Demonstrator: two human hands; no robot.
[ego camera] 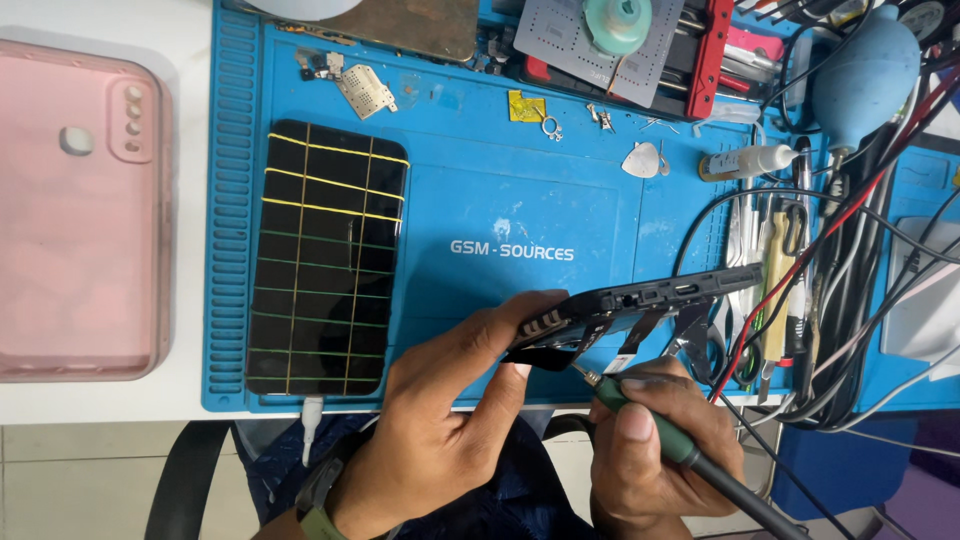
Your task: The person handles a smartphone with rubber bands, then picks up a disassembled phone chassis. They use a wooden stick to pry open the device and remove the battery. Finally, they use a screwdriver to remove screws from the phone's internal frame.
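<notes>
Currently soldering: left hand [440,420] grips the opened phone frame [640,305] tilted above the blue mat [520,200]; right hand [655,440] clamps the soldering iron [650,420], tip at a flex. Next needs steady tip contact, probably.

pink phone case [80,210]: left edge cropped | soldering iron [690,455] tip: hidden behind flex

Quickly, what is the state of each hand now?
Left hand: closed, holding the black phone frame tilted above the blue mat.
Right hand: closed on the soldering iron.
</notes>
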